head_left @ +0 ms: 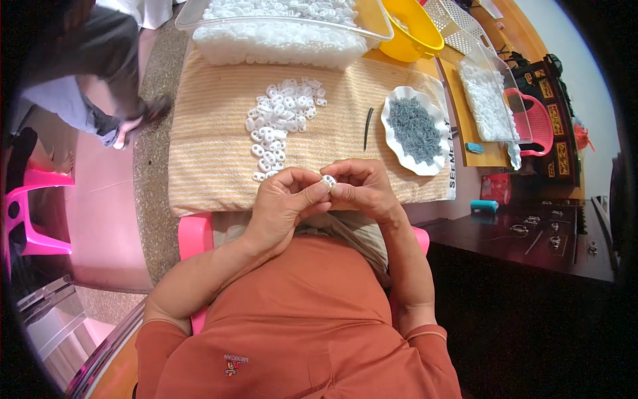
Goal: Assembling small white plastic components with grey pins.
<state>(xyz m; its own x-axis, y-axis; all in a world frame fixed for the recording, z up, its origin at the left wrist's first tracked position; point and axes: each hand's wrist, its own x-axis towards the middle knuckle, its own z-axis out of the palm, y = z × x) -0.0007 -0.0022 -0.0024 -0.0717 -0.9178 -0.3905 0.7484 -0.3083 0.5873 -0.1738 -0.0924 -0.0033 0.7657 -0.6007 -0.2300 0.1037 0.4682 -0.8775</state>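
Note:
Between the fingertips of both hands, just past the towel's near edge, is a small white oval plastic piece with two dark holes [329, 181]. My left hand [290, 203] pinches it from the left, thumb against forefinger. From the right, my right hand [367, 191] grips the same piece with thumb and fingers. A loose pile of similar white oval pieces [282, 110] trails over the striped towel [206, 133] toward my left hand. A scalloped white dish [388, 136] at the right holds many tiny grey parts [415, 130], too small to make out. A thin black stick [367, 129] lies beside it.
A clear plastic bin [279, 30] full of white pieces stands at the far edge, with a yellow basin [425, 46] to its right. Another clear box [488, 100] stands farther right. Someone's dark-trousered leg [100, 60] and a pink stool [40, 213] are at left.

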